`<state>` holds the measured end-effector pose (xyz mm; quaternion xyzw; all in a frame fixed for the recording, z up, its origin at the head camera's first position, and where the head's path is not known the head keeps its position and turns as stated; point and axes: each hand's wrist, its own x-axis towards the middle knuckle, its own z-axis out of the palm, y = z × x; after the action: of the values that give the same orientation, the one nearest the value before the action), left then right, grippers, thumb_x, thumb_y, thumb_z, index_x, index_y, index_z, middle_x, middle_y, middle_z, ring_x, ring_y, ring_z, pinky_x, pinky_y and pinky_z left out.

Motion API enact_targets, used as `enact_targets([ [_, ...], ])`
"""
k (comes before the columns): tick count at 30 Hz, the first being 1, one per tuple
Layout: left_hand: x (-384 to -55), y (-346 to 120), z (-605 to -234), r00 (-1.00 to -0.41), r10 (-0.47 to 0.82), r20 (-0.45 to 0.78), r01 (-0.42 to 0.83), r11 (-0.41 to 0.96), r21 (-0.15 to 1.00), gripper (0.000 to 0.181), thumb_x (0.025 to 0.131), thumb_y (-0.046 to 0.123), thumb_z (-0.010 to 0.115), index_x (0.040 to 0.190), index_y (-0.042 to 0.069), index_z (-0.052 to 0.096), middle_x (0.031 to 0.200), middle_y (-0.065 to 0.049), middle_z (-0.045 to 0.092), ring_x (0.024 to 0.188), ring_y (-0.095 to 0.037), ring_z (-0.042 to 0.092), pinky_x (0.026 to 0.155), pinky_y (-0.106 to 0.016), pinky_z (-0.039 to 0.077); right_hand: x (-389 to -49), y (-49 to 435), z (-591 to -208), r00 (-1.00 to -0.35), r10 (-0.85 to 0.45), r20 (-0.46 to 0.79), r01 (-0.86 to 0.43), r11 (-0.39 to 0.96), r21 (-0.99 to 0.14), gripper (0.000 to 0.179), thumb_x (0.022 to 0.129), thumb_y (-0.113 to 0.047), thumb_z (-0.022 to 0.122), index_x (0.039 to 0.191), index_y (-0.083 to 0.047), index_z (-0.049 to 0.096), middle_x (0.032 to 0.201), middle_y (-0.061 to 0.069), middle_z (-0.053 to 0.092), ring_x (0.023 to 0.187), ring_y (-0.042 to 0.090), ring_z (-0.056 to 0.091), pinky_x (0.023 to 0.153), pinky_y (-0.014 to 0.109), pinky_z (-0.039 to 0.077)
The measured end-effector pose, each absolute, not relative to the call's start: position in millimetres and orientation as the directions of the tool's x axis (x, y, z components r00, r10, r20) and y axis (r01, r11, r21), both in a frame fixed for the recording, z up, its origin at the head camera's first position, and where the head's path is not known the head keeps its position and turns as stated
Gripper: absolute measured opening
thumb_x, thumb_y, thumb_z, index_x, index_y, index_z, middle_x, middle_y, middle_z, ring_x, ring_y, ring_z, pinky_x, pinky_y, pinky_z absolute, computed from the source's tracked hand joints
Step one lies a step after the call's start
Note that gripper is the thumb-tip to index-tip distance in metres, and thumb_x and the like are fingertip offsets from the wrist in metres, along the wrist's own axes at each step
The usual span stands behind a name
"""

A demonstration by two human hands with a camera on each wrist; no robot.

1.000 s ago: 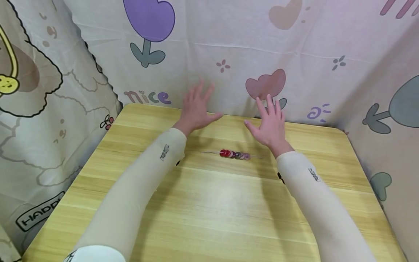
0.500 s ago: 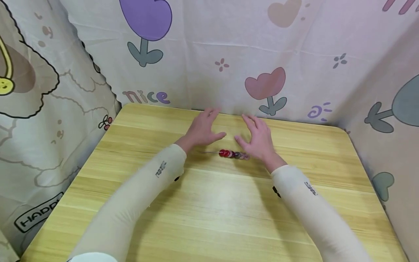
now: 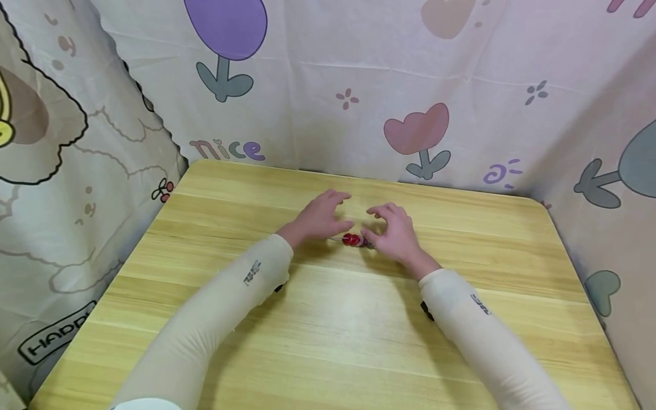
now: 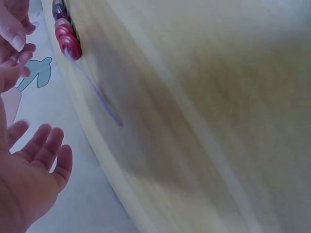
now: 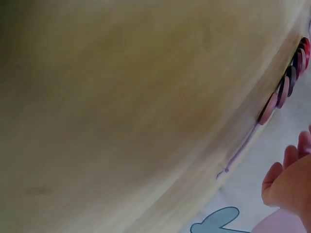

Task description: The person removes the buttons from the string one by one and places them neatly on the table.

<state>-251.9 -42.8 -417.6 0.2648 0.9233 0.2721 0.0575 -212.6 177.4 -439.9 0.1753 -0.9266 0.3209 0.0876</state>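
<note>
A row of flat, round buttons (image 3: 352, 240) lies on the table, threaded on a thin purple string (image 4: 99, 94). Red ones are at the left end; dark and pink buttons (image 5: 283, 92) follow to the right. My left hand (image 3: 320, 216) hovers by the left end, fingers loosely bent and holding nothing. Over the right end is my right hand (image 3: 393, 233), thumb and fingers spread apart; in the head view it hides the pink buttons. The right wrist view shows a small knot (image 5: 226, 171) near the string's right end, with the hand apart from it.
The wooden table (image 3: 328, 341) carries the string of buttons. A printed cloth (image 3: 318, 68) hangs behind the table's back edge and along both sides. Beige sleeves (image 3: 241, 290) cover both forearms.
Both hands have come down and back from near the cloth, closing in on the buttons from either side. Their fingers have gone from spread to more bent. The buttons have stayed in place.
</note>
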Motion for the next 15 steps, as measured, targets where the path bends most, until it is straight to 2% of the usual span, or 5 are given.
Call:
enact_targets([
  [7, -249.5, -42.1, -428.1, -0.840, 0.535, -0.090, 0.394, 0.716, 0.576, 0.040, 0.081, 0.033, 0.068, 0.111, 0.009, 0.061, 0.106, -0.002, 0.058, 0.094, -0.017, 0.052, 0.086, -0.033, 0.042, -211.4, 174.3, -442.5, -0.928, -0.321, 0.190, -0.369, 0.719, -0.588, 0.037, 0.075, -0.032, 0.077, 0.105, -0.014, 0.066, 0.099, 0.002, 0.058, 0.095, 0.024, 0.048, 0.081, 0.045, 0.031],
  [15, -247.0, -42.2, -435.1, -0.812, 0.572, -0.115, 0.408, 0.698, 0.589, 0.011, 0.078, 0.019, 0.070, 0.085, 0.014, 0.064, 0.083, 0.001, 0.058, 0.076, -0.016, 0.052, 0.068, -0.029, 0.044, -213.8, 170.9, -447.0, -0.911, -0.389, 0.140, -0.398, 0.733, -0.551, 0.022, 0.071, -0.031, 0.079, 0.089, -0.022, 0.070, 0.091, -0.005, 0.060, 0.086, 0.020, 0.048, 0.072, 0.042, 0.030],
])
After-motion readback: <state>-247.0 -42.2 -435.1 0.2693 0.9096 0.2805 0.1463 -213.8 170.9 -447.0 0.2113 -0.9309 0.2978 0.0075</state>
